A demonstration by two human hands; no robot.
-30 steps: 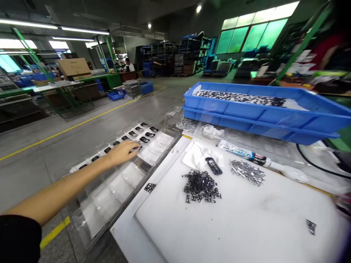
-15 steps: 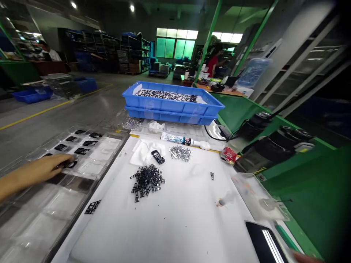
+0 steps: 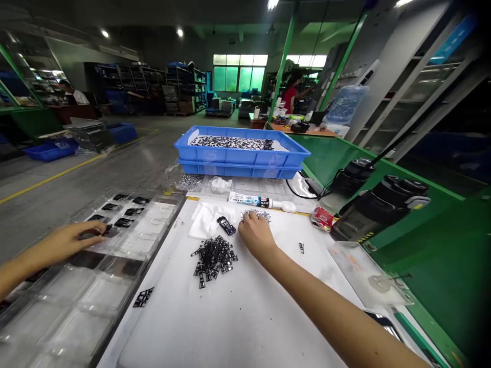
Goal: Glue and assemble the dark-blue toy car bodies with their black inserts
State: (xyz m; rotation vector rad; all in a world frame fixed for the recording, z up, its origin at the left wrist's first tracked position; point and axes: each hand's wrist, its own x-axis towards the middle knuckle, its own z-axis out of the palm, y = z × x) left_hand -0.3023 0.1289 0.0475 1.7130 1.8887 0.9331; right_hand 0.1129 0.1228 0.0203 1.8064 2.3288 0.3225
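Observation:
My left hand [image 3: 72, 240] lies on the clear plastic tray [image 3: 126, 245] at the left, fingers closed on a small black part in one pocket. Several black parts [image 3: 123, 210] fill the tray's far pockets. My right hand [image 3: 255, 232] reaches across the white mat [image 3: 238, 317] with fingertips curled into the pile of small silver metal pieces [image 3: 261, 214]. Just left of that hand lie a single black part [image 3: 226, 225] on a white cloth [image 3: 205, 220] and a heap of small black frames [image 3: 213, 256].
A glue tube [image 3: 261, 202] lies behind the silver pile. Stacked blue bins [image 3: 241, 156] with black parts stand further back. A red item [image 3: 321, 219], black machines [image 3: 383, 202] and a clear lid [image 3: 364, 273] sit to the right. A person in red stands far back.
My right arm has come into view and reached forward to the silver pieces. My left hand stays on the tray at the same pocket. The camera view has settled slightly upward.

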